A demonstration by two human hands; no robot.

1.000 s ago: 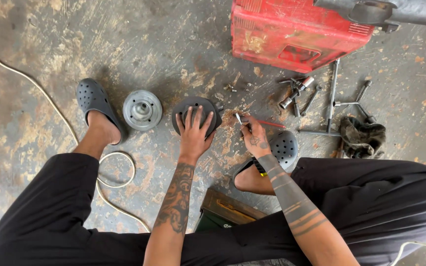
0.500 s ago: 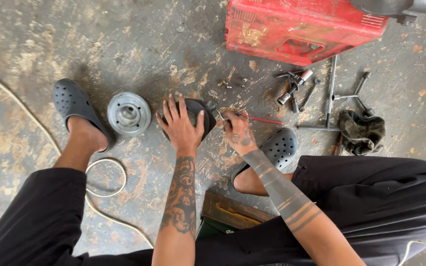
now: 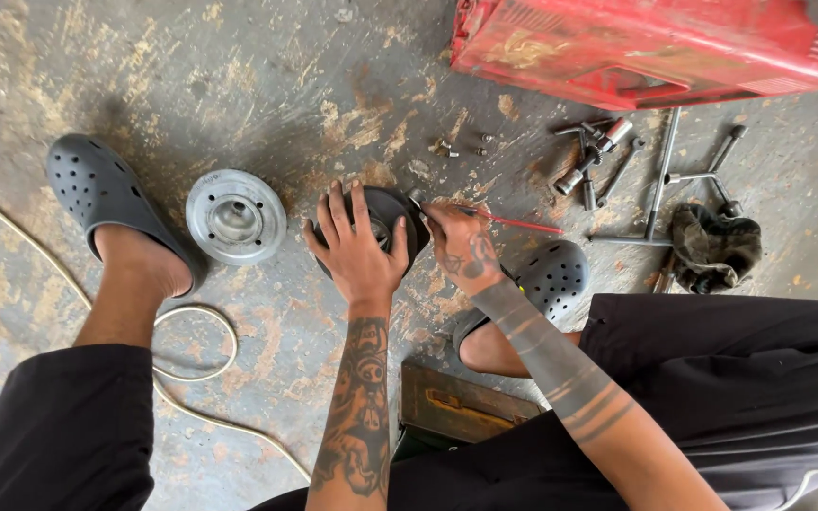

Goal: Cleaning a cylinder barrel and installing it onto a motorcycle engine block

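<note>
My left hand point(image 3: 357, 248) lies flat with spread fingers on a dark round metal part point(image 3: 392, 216) on the concrete floor, pressing it down. My right hand point(image 3: 461, 246) grips a thin red-handled tool point(image 3: 513, 223), its tip at the part's upper right edge. A silver round pulley-like disc point(image 3: 236, 216) rests on the floor to the left of the dark part, untouched. Most of the dark part is hidden under my left hand.
A red machine casing point(image 3: 655, 43) stands at the top right. Sockets and wrenches point(image 3: 608, 161) and a dirty rag point(image 3: 712, 248) lie beside it. My feet in grey clogs point(image 3: 106, 199) flank the work. A white cable point(image 3: 191, 331) loops at left; a brown box point(image 3: 461, 407) sits between my legs.
The view has shifted, so everything sits lower and further left in frame. My left hand has spread wider over the dark part, and my right hand has brought the red tool to its edge.
</note>
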